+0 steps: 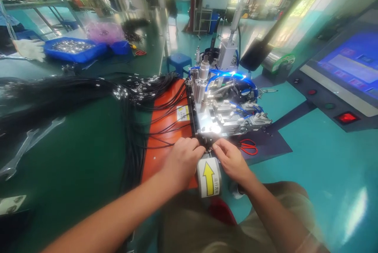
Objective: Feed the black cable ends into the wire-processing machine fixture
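Our grip is closed: left hand (183,157) and right hand (232,160) pinch fingertip to fingertip, on what we cannot tell, at the near edge of the shiny metal fixture (224,121). The thin black cables (132,127) trail leftward, nearest our left hand.

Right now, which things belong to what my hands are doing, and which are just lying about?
In hand: left hand and right hand, fingertips at the front edge of the machine; black cables across the orange plate beside them.
Lying about: red scissors, wrenches, blue tray of metal parts, white glove.
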`<state>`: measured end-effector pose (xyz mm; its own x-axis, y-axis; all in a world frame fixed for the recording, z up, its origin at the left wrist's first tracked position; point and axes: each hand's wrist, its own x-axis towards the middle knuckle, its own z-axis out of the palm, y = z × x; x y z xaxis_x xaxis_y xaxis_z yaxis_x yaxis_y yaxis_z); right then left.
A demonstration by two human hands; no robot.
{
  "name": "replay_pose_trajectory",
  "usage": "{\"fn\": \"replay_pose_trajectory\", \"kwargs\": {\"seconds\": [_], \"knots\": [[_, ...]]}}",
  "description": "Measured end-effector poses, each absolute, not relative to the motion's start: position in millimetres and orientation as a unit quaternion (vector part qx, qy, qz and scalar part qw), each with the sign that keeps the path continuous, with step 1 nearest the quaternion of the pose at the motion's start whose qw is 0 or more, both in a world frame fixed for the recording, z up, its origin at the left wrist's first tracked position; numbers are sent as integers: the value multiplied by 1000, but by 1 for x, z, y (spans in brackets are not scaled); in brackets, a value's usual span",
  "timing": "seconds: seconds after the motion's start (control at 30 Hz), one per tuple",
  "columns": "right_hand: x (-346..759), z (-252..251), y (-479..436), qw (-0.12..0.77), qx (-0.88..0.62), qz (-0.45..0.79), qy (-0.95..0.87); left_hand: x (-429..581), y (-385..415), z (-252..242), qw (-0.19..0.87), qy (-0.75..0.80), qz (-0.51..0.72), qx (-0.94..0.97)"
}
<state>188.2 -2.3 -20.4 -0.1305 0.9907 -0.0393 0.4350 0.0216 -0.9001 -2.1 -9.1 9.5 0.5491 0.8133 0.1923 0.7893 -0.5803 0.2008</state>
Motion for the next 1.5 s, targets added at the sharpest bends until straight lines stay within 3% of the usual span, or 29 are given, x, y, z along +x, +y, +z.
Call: {"fn": "replay_pose_trajectory", "kwargs": {"seconds": [0.47,0.67,0.77,0.9,1.07,1.23,1.33,1.5], "knots": [[180,-22,1,364,-601,442,-557,-2,-13,34,38,508,2,860],[182,0,-26,437,-633,331,-546,-5,-16,47,35,485,-15,874],[173,11,-57,467,-545,299,-628,-9,-14,52,67,453,-32,888],[153,6,-81,427,-406,260,-765,-15,-12,60,110,445,-38,888],[145,-7,-83,400,-388,252,-791,-37,-4,84,176,482,4,859],[151,2,-83,352,-385,292,-802,-94,17,129,88,607,15,790],[151,7,-81,328,-382,300,-810,-130,28,146,26,683,-42,729],[148,8,-76,302,-399,305,-810,-161,46,124,180,682,-198,681]]}}
